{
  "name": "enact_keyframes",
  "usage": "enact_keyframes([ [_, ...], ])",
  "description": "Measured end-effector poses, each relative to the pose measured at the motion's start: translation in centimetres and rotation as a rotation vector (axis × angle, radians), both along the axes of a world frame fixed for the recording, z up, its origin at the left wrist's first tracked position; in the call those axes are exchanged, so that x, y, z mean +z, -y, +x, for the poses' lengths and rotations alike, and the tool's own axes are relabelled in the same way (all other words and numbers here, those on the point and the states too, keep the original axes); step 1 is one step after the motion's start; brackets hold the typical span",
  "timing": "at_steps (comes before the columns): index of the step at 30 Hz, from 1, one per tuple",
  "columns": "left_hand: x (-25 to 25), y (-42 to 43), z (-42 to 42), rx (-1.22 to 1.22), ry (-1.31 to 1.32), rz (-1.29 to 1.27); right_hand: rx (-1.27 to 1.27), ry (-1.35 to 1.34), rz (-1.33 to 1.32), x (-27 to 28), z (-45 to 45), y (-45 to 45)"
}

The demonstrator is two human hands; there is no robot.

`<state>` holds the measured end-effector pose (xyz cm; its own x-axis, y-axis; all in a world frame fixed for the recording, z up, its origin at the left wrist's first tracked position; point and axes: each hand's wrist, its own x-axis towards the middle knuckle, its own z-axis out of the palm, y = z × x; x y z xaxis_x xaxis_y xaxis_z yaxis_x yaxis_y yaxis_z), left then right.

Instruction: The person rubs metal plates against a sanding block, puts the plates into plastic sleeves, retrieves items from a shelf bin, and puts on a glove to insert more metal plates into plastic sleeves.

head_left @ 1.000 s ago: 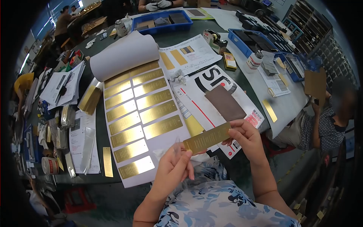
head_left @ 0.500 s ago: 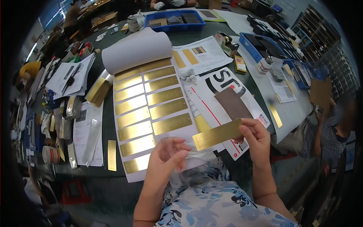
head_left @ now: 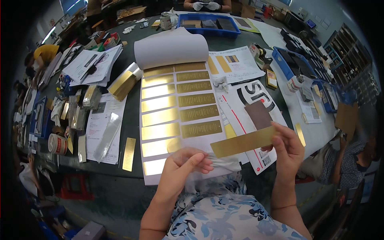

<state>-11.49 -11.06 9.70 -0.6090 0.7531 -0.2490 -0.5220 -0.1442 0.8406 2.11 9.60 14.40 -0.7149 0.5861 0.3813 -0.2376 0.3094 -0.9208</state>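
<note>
My right hand (head_left: 286,148) pinches one end of a thin gold metal plate (head_left: 242,143), held tilted above the lower right of a white sheet (head_left: 200,144). My left hand (head_left: 188,164) is closed, its thumb against curled fingers, at the edge of a crumpled white cloth (head_left: 227,162). The fingers partly hide where they meet the cloth. Two columns of similar gold plates (head_left: 200,113), several with small lettering, lie on the sheet. Its far end is rolled over as a thick white roll (head_left: 172,50). A brown rectangular piece (head_left: 258,116) lies beyond the held plate.
Left of the sheet are a single gold plate (head_left: 129,154), a clear plastic sleeve (head_left: 108,138), a stack of gold plates (head_left: 124,82) and a round tub (head_left: 58,144). Blue trays (head_left: 208,31) stand at the back and right. A gloved person (head_left: 206,6) sits opposite.
The whole view has shifted, so the table appears further right. In my right hand the gold plate has tilted and looks duller. My left fingers have curled closer together.
</note>
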Motion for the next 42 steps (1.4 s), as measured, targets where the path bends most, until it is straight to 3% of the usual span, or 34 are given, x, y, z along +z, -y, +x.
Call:
enact_keyframes([
  [3, -0.2, -0.2, 0.0, 0.075, 0.025, 0.084, 0.036, 0.055, -0.016, -0.2, -0.2, 0.1],
  [5, 0.7, -0.4, 0.4, 0.182, -0.099, 0.023, 0.097, 0.102, -0.056, -0.4, -0.3, 0.2],
  [10, 1.4, -0.6, 0.7, 0.035, -0.180, -0.094, 0.160, 0.172, -0.108, -0.8, -0.2, 0.3],
  [13, 1.5, -1.0, 0.9, 0.041, -0.145, -0.142, -0.016, 0.139, 0.556, -0.8, -0.8, -0.3],
  [14, 1.6, -1.1, 0.9, 0.065, -0.125, -0.177, -0.018, 0.139, 0.556, -0.5, -0.7, -0.1],
  [16, 2.0, -1.4, 1.1, 0.037, -0.114, -0.176, -0.095, 0.263, 1.089, 0.6, -0.4, 0.3],
  [18, 2.0, -1.9, 1.5, 0.001, -0.102, -0.176, -0.108, 0.235, 1.124, -1.0, 0.0, 0.5],
  [20, 1.8, -2.5, 1.9, -0.193, 0.008, 0.060, -0.038, 0.158, 1.011, -2.6, 0.3, 0.2],
  [22, 2.4, -2.9, 1.8, -0.226, 0.035, 0.091, -0.031, 0.111, 0.916, -2.3, 0.4, -0.1],
  [24, 2.1, -3.7, 1.9, -0.042, -0.077, 0.002, 0.023, 0.131, -0.243, -2.7, 0.7, 0.1],
  [25, 1.9, -4.0, 2.0, -0.040, -0.078, 0.000, 0.102, 0.100, -0.365, -2.1, 0.5, -0.2],
  [28, 1.5, -4.7, 2.4, 0.010, -0.079, 0.035, 0.215, 0.104, -0.520, -2.7, 0.4, 0.4],
  [36, 1.1, -4.6, 2.3, -0.075, -0.115, -0.001, 0.248, 0.183, -0.509, -3.4, 0.7, 0.7],
  [42, 1.2, -4.5, 2.1, -0.007, -0.092, -0.047, 0.239, 0.237, -0.532, -2.9, 1.0, 0.4],
])
